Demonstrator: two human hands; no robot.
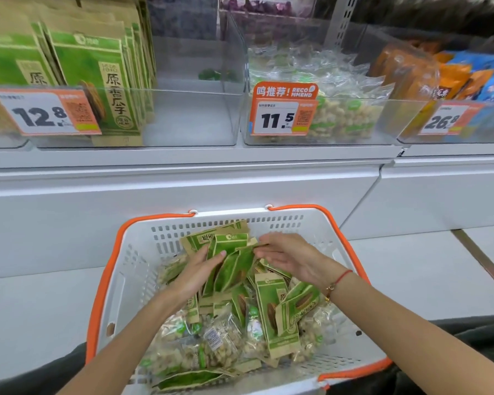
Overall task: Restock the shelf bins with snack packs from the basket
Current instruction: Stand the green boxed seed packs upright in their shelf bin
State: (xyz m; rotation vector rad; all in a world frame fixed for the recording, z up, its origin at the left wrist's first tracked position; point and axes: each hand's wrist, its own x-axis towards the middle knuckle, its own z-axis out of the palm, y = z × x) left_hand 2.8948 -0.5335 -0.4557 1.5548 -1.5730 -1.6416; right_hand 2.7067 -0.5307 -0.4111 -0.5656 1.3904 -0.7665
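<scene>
Down near the camera, a white basket (131, 269) with an orange rim holds green sunflower-seed packs (271, 306) piled over clear peanut packs (211, 343). On the far shelf, the left bin (183, 121) holds upright green packs (97, 81) at its left side, with bare floor to the right; the middle bin (382, 121) is heaped with clear peanut packs (345, 115); the right bin (411, 81) holds orange and blue packs. Both arms reach into the basket. The left hand (196, 270) holds a bunch of green packs (231, 266), its thumb curled over their face. The right hand (285, 256) pinches the bunch's top edge, palm turned left, a red cord bracelet (338, 280) on its wrist.
</scene>
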